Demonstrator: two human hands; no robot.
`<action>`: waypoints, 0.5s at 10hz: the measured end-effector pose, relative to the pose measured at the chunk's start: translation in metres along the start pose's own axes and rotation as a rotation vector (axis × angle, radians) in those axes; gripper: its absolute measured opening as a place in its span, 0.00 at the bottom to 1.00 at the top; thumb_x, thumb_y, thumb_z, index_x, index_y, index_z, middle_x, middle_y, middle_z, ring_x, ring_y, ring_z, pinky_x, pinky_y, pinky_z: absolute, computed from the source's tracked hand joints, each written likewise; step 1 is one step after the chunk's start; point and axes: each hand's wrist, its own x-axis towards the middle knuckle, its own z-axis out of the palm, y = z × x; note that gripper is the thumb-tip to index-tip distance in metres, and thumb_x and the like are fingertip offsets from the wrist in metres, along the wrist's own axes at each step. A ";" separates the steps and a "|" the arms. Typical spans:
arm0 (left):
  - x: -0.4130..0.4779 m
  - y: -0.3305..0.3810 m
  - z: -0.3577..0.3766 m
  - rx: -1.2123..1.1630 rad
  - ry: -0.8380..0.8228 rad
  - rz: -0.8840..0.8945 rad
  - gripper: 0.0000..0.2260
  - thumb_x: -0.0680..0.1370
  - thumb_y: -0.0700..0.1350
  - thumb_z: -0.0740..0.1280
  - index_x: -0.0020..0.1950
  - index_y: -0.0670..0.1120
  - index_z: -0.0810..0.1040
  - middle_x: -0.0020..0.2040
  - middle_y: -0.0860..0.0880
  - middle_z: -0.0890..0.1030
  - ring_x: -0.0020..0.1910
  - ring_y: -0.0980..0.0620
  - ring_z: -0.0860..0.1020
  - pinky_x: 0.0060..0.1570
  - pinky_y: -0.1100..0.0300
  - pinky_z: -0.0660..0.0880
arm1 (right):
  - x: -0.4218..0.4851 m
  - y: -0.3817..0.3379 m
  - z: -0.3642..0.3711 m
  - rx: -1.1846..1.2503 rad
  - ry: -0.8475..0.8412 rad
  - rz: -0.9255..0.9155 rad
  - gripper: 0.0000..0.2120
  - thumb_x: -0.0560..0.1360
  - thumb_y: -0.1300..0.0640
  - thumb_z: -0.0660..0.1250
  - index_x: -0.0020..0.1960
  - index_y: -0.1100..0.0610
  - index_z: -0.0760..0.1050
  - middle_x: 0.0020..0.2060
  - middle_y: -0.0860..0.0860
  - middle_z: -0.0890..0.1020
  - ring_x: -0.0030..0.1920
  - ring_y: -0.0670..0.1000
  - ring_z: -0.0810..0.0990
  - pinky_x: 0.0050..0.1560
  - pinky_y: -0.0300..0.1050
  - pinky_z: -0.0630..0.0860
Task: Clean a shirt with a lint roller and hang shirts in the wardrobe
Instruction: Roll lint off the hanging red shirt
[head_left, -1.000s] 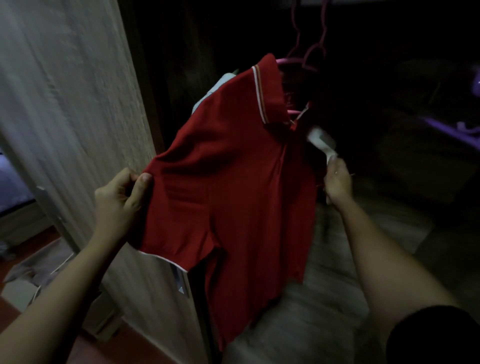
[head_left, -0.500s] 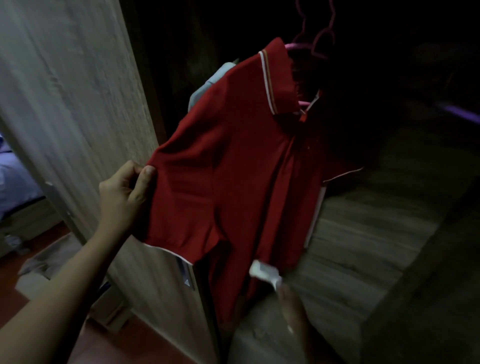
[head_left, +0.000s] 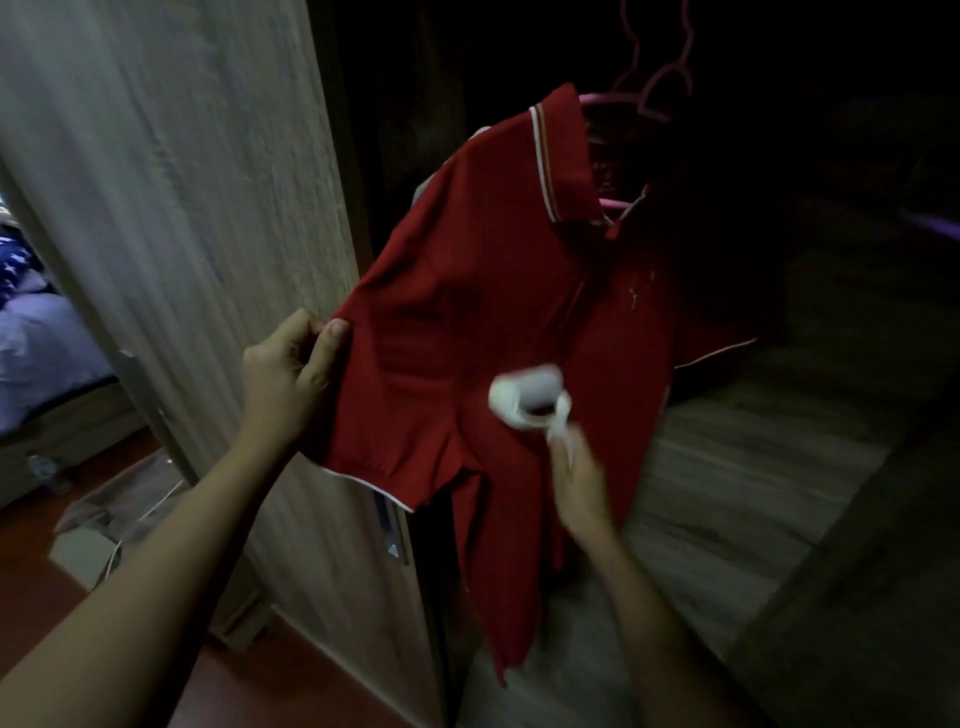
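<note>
A red polo shirt (head_left: 483, 312) with a white-trimmed collar hangs on a pink hanger (head_left: 631, 101) inside the dark wardrobe. My left hand (head_left: 288, 374) pinches the edge of its left sleeve and pulls the cloth taut. My right hand (head_left: 576, 478) grips the handle of a white lint roller (head_left: 530, 397), blurred by motion, whose roll lies against the shirt's front below the chest.
The wooden wardrobe door (head_left: 208, 208) stands open at the left, its edge just behind the sleeve. A wooden shelf (head_left: 753, 493) runs across the wardrobe at the right. A bed with blue bedding (head_left: 36, 353) and a box on the red floor (head_left: 88, 551) lie at far left.
My right hand dropped from beside the collar to below the shirt's hem, then rose with the roller onto the shirt's front. My left hand kept hold of the sleeve.
</note>
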 end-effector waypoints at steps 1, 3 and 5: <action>-0.001 -0.003 0.001 -0.005 0.006 0.000 0.15 0.75 0.58 0.60 0.31 0.54 0.66 0.28 0.61 0.75 0.26 0.64 0.68 0.29 0.67 0.63 | -0.018 0.045 0.031 -0.110 -0.193 0.305 0.12 0.82 0.54 0.51 0.56 0.57 0.72 0.40 0.56 0.79 0.40 0.51 0.77 0.40 0.47 0.70; 0.000 0.001 -0.001 0.006 -0.008 0.016 0.15 0.75 0.57 0.60 0.31 0.54 0.65 0.28 0.61 0.75 0.26 0.65 0.68 0.29 0.70 0.62 | -0.015 0.054 0.022 -0.041 -0.476 0.294 0.23 0.79 0.53 0.57 0.57 0.76 0.70 0.50 0.71 0.78 0.31 0.44 0.80 0.34 0.33 0.74; -0.001 0.003 -0.001 -0.004 -0.009 -0.003 0.15 0.74 0.58 0.60 0.31 0.53 0.65 0.27 0.50 0.71 0.27 0.59 0.66 0.29 0.68 0.63 | 0.021 -0.075 -0.032 0.095 0.199 -0.121 0.09 0.81 0.52 0.53 0.47 0.52 0.70 0.28 0.45 0.72 0.27 0.41 0.72 0.27 0.33 0.63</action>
